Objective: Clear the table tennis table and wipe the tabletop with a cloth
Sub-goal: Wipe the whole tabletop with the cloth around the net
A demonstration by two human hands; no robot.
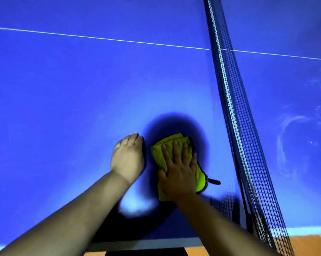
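1. Both forearms enter from the bottom edge, cut off by the frame before the elbows.
2. Just below the wrists runs the white near edge (146,243) of the table, with a strip of orange floor (307,244) beyond it at lower right.
3. A dark shadow pools around and under both hands, so the tabletop (72,98) there is hard to read.
4. The right hand (178,174) lies flat on the cloth (156,154), fingers straight and slightly spread, pressing it onto the blue surface.
5. The cloth is bright yellow-green, folded into a thick pad. Its middle is hidden under the palm, with the folds showing past the fingertips and along both sides of the hand.
6. A small dark tag (214,181) sticks out from the cloth to the right of the hand.
7. The left hand (127,157) rests on the table just left of the cloth. Its fingers bend down out of sight, so I cannot tell whether they are tucked in or propped on their tips.
8. Right of the right hand the dark net (235,108) runs away from the camera, its lower end blurred.
9. Pale smears (285,126) mark the tabletop beyond the net.
10. Far ahead of both hands a white line (100,38) crosses the table.
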